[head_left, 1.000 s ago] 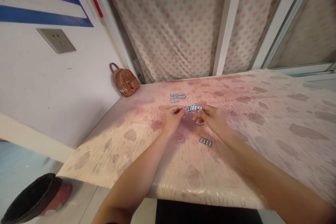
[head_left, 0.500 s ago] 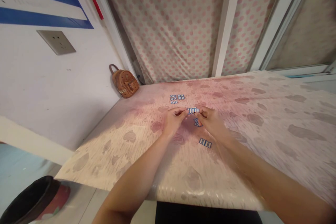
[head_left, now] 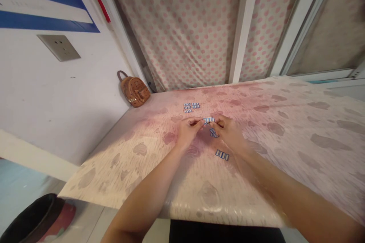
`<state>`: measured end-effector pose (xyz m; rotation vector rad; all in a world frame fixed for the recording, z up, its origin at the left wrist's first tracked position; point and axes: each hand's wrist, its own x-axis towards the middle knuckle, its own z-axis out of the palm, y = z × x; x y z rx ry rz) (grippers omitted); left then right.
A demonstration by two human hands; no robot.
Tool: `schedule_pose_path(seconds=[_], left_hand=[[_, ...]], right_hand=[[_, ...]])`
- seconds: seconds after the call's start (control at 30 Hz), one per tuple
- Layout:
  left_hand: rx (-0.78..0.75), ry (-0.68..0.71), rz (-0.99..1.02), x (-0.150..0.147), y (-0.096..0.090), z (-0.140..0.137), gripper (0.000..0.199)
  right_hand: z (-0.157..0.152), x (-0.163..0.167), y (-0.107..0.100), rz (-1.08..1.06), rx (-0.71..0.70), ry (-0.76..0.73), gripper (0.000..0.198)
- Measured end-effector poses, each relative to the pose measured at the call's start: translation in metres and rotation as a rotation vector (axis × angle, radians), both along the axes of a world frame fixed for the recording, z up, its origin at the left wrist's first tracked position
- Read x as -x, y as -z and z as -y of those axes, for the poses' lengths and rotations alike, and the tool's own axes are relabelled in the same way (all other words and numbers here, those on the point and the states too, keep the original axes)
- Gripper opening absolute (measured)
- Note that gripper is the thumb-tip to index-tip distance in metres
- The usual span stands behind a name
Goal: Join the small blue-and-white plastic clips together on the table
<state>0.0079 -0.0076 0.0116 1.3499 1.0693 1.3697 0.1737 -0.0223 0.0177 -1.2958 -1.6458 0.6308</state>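
Note:
Over the middle of the table, a small blue-and-white strip with pale rectangular panels (head_left: 209, 120) spans the gap between my two hands. My left hand (head_left: 188, 131) pinches its left end between thumb and fingers. The right end is pinched the same way by my right hand (head_left: 228, 131). Just below lies a small pile of blue-edged pieces (head_left: 213, 133), partly covered by my right hand. Nearer the front, a similar strip of blue-edged panels (head_left: 222, 155) lies flat. Farther back, several such strips (head_left: 187, 108) are laid out in two columns.
A patterned cloth (head_left: 137, 182) covers the table. A small brown backpack (head_left: 136, 92) leans on the wall at the back left corner. Behind the table hangs a dotted curtain (head_left: 182, 30). A dark-rimmed bin (head_left: 57, 222) stands on the floor at the lower left.
My right hand has shifted very slightly, and the strip's right end has come a little closer to my left hand. The view has tilted slightly; the other strips lie where they were.

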Motion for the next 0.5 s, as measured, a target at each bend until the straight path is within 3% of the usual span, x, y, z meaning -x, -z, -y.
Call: schedule_pose_path(seconds=[0.1, 0.3, 0.5], left_hand=[[0.032, 0.006, 0.043, 0.001, -0.002, 0.001, 0.019], [0.084, 0.038, 0.063, 0.0, -0.007, 0.003, 0.019], [0.101, 0.031, 0.082, 0.006, -0.014, 0.007, 0.017]], right_hand=[[-0.005, -0.002, 0.001, -0.1, -0.017, 0.018, 0.017], [-0.011, -0.006, 0.001, -0.173, 0.01, -0.115, 0.019], [-0.005, -0.004, -0.002, 0.083, -0.15, -0.164, 0.042]])
